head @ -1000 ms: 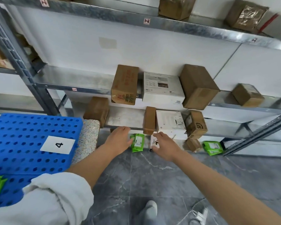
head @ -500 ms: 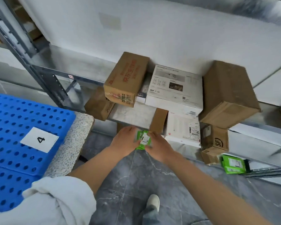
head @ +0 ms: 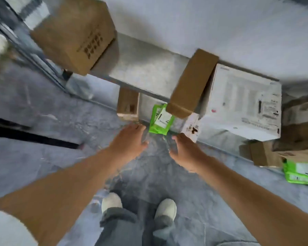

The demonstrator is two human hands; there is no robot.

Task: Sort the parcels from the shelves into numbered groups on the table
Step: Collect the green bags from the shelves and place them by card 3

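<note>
While both arms are hanging outstretched above the grey marbled floor (head: pixel 43 157), the hands are hovering in front of the flat green plastic mailer pouch with a white label (head: pixel 160 120). Clock directions are being taken from the gap between the hands, with 12 o'clock pointing away from the person.

The pouch is lying at 12 o'clock, at the foot of the galvanised steel shelf (head: pixel 146 71), just beyond the fingertips and not visibly touched. The left hand (head: pixel 130 142) is sitting at 9 o'clock and the right hand (head: pixel 184 150) at 3 o'clock. Both are showing loose, extended fingers and are gripping nothing, although blur is softening the fingertips.

A narrow brown cardboard box (head: pixel 192 86) is hiding the pouch's far corner at 1 o'clock. A small white labelled parcel (head: pixel 192 126) is lying just beside the pouch at 2 o'clock. A small brown cardboard box (head: pixel 128 105) is standing at 11 o'clock. A second green pouch (head: pixel 300 173) is lying well apart at 4 o'clock.

As judged, the step in hand is picking up the pouch:

1. The pouch is best drawn toward 6 o'clock before lifting, so that it is clearing the shelf edge and the neighbouring parcels.
2. Pinching both side edges is advisable, since thin film is likely to flex and slip.
3. Keeping the label facing up is making the number readable before the carry to the table, which is out of view.
</note>
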